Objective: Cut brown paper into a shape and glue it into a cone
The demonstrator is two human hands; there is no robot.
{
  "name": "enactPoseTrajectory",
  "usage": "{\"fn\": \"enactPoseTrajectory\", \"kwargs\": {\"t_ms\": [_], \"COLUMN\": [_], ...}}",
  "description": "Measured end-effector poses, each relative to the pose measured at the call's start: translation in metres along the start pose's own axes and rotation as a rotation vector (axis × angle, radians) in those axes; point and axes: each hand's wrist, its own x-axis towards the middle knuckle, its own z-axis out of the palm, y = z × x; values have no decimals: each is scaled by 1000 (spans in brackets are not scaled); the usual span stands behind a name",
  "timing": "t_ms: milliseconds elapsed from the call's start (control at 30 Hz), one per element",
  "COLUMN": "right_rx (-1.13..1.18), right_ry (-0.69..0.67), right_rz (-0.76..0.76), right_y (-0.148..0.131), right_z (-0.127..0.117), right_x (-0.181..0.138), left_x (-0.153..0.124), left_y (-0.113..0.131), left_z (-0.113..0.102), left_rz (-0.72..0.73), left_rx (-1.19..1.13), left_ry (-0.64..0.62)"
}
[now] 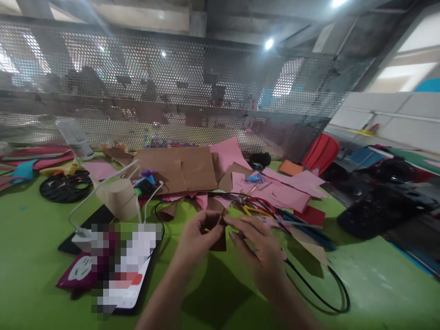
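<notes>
A small folded piece of brown cardboard is held low over the green table, between my two hands. My left hand pinches it from the left, with thumb and fingers closed around its upper edge. From the other side, my right hand has bent fingers, with the fingertips meeting at the top of the same piece. Part of the cardboard is hidden behind the fingers. A black cable curves out beside my right wrist; its near end is hidden by the hand.
Wire cutters or pliers with yellow and red handles lie beyond my right hand, near pink sheets. Behind stands a large cardboard sheet. On the left are a phone, a purple packet, a tape roll and a black wheel.
</notes>
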Motion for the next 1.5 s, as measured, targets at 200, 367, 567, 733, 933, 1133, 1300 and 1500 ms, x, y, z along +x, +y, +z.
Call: {"fn": "enactPoseTrajectory", "kwargs": {"t_ms": [200,367,567,733,933,1133,1300,1500], "right_rx": [137,224,323,415,410,407,387,386], "right_ry": [101,71,26,28,-18,8,28,28], "right_rz": [189,310,402,476,446,492,512,523], "right_y": [4,7,12,12,9,10,7,5], "right_z": [-5,-5,-4,-4,-4,-2,-2,-2], "right_x": [7,10,9,8,9,7,6,7], "left_x": [1,-3,-3,-3,-5,-2,-2,-2], "left_y": [-3,-2,-4,-4,-4,-7,-9,-8], "left_z": [0,1,0,1,2,2,2,4], "left_rz": [-54,-64,-78,-108,-49,-43,-55,-93], "left_rx": [9,61,94,89,150,162,164,140], "left_ry": [-53,-128,-127,-104,-169,-121,-119,-134]}}
